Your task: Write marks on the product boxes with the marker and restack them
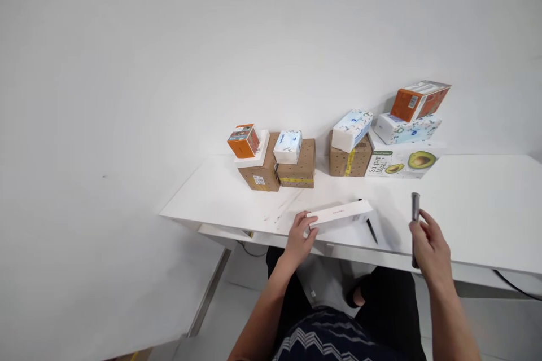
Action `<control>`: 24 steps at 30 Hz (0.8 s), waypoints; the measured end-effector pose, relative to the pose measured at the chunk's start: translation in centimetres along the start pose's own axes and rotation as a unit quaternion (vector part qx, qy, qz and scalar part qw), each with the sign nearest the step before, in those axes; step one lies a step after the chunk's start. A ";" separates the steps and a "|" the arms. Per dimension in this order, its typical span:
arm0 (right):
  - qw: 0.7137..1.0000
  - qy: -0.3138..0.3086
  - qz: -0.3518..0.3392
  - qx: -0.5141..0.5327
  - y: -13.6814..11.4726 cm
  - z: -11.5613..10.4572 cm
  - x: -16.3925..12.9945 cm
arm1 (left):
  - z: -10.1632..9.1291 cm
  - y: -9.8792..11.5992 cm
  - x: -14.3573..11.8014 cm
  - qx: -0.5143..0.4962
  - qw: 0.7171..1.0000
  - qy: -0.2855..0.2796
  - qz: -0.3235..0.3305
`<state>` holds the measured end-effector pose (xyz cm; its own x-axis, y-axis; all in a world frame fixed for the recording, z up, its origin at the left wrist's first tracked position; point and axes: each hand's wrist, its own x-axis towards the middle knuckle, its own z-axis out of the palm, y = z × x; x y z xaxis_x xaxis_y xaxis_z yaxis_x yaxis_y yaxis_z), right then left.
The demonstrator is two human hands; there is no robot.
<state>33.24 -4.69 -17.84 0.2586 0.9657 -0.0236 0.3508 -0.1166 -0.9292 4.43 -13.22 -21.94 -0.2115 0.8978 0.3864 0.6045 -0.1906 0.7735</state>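
A long, slim white box (pixel 339 213) lies near the table's front edge, slightly slanted, with faint reddish print on top. My left hand (pixel 300 235) is closed around its left end, thumb in front and fingers over the top. Off to the right, my right hand (pixel 429 240) grips a slim grey bar-shaped object (pixel 415 206) upright above the table; its lower part looks dark, and I cannot make out its kind. Between the white box and my right hand lies a black pen (pixel 372 231), partly hidden by the box.
On the white table (pixel 478 208), brown cartons (pixel 296 172) carry a tissue pack (pixel 288 145) and an orange box (pixel 244 142). Farther right, another carton (pixel 349 162) and an avocado-printed box (pixel 402 163) bear tissue packs and an orange box (pixel 420 100). A wall stands behind.
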 end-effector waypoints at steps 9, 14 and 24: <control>0.890 0.032 -0.186 -0.416 4.7 3.1 3.9 | -1.1 0.1 -0.4 -0.126 0.980 0.045 -0.145; 0.885 -0.005 -0.155 -0.440 5.1 3.2 5.0 | -3.9 0.9 1.8 -0.328 0.900 0.160 -0.237; 0.931 -0.075 -0.275 -0.227 4.8 6.2 1.7 | -6.0 1.5 14.7 -0.461 0.803 0.312 -0.212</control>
<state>29.77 -2.19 -24.67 -0.1893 0.9263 0.3259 0.7467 0.3513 -0.5648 -2.40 -2.72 -12.09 -0.7659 0.6405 -0.0559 -0.3884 -0.3917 0.8341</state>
